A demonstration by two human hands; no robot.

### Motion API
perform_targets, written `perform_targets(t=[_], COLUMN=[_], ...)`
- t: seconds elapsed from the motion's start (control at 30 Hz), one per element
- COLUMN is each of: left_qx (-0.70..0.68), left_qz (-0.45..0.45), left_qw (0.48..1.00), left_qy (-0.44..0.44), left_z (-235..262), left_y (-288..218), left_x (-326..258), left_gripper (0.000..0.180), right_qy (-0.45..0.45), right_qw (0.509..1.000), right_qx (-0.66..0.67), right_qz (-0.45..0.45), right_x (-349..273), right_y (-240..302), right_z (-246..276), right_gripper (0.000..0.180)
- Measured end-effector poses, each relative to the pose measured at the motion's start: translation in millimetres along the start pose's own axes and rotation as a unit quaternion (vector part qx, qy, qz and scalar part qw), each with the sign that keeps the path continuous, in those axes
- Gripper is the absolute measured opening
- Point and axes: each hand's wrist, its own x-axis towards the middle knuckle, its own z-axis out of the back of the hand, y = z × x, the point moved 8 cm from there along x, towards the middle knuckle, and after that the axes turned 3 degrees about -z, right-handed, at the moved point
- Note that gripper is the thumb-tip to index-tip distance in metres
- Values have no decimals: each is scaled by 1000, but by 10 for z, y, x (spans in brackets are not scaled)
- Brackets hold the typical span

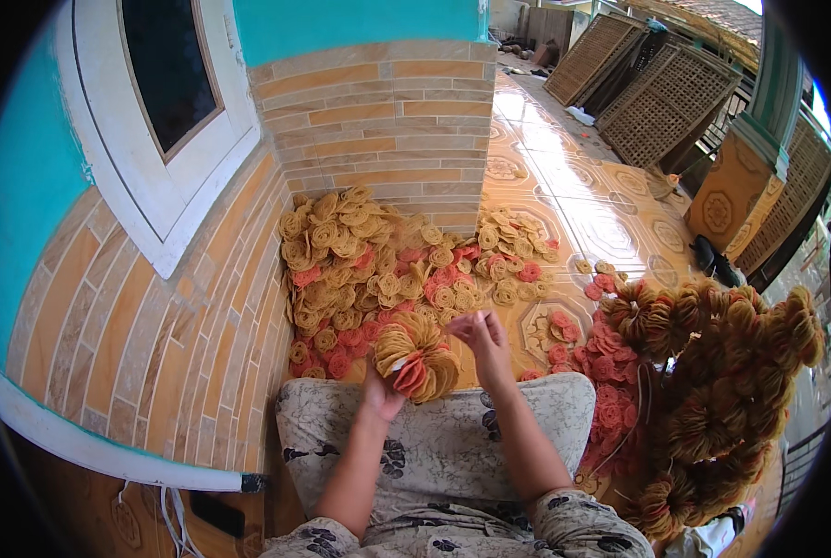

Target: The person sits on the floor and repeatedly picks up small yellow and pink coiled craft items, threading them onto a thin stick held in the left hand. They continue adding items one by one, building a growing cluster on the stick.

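Over my lap, my left hand [384, 392] is closed round the lower left side of a ring-shaped bundle of crackers [406, 339]. The bundle is made of thin, lacy yellow discs fanned side by side, with a few pink ones at its lower front; they look like raw noodle crackers. Just to the right of the bundle, my right hand [483, 337] is raised, apart from it, with the fingers pinched together. Anything between those fingertips is too small to make out. Beyond my knees lies a heap of loose yellow and pink crackers [350, 237] on the tiled floor.
Pink crackers [611, 372] are piled to my right, beside a large stack of finished-looking cracker rings [713, 400]. A tiled wall [378, 130] and white door [174, 186] stand at left. Woven racks [666, 102] lean at the far right. A dark phone-like object [217, 513] lies lower left.
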Motion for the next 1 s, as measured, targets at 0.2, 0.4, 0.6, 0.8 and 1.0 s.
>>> perform_targets(t=[0.2, 0.4, 0.6, 0.8, 1.0], left_qx=[66, 88, -1, 275, 338], left_qz=[44, -72, -140, -37, -28], left_qw=[996, 993, 990, 954, 935], left_qy=[27, -14, 11, -112, -106], left_z=[-154, -64, 53, 626, 808], left_y=[-169, -440, -1065, -751, -721], left_x=[88, 110, 39, 4, 113], left_gripper=[65, 62, 45, 36, 29], right_qy=[74, 36, -74, -113, -316], right_qw=[949, 969, 975, 874, 796], right_qx=[119, 49, 36, -448, -514], right_qz=[-282, -240, -207, 149, 47], right_x=[-135, -49, -12, -511, -1549], right_y=[-558, -593, -243, 1295, 2514], right_z=[115, 249, 524, 499, 1298], right_gripper=[71, 81, 72, 72, 74])
